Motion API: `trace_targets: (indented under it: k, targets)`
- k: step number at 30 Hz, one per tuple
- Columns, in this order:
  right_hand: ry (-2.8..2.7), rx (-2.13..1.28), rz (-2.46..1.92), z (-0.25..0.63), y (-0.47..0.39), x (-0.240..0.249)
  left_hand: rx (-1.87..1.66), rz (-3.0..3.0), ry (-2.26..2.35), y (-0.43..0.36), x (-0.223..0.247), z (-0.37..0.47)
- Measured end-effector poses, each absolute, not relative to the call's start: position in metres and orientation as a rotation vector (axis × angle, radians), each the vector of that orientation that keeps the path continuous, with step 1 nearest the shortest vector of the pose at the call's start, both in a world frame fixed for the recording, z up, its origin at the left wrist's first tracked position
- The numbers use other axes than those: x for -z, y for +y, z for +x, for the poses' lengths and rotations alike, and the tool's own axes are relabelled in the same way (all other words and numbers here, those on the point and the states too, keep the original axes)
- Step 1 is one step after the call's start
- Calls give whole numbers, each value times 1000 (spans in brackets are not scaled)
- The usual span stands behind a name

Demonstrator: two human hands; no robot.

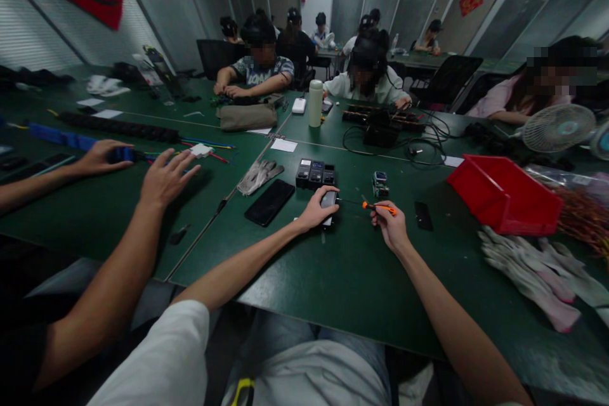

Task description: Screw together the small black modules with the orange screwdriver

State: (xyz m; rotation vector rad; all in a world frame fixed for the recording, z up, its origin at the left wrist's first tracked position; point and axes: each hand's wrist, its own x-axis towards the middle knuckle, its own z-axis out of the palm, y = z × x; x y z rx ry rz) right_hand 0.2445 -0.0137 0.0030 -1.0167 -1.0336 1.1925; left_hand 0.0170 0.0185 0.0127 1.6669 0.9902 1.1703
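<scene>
My left hand [318,209] is closed around a small boxy device with a grey face [328,199], close to the table top. In my right hand [391,226] is a screwdriver [380,207] with an orange and black handle, its thin shaft pointing left at the device's right side. Whether the tip touches the device I cannot tell. Just beyond my left hand stands a row of black box-shaped modules [316,174]. A small circuit-board piece [380,184] lies beyond my right hand, and a flat black plate [423,216] lies to its right.
Left of my hands lie a black phone [269,202] and a glove [259,176]. A red bin [505,195] and work gloves [528,269] are at the right. A co-worker's hands [166,179] reach in from the left. Farther off stands a pale green bottle [315,103].
</scene>
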Motion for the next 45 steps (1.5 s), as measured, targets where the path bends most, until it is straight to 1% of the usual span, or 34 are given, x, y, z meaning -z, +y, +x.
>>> trace_targets:
  k: [45]
  targets:
    - [-1010,-1198,-936,248,-12,3,-1112,1875,1016,22,-7,15]
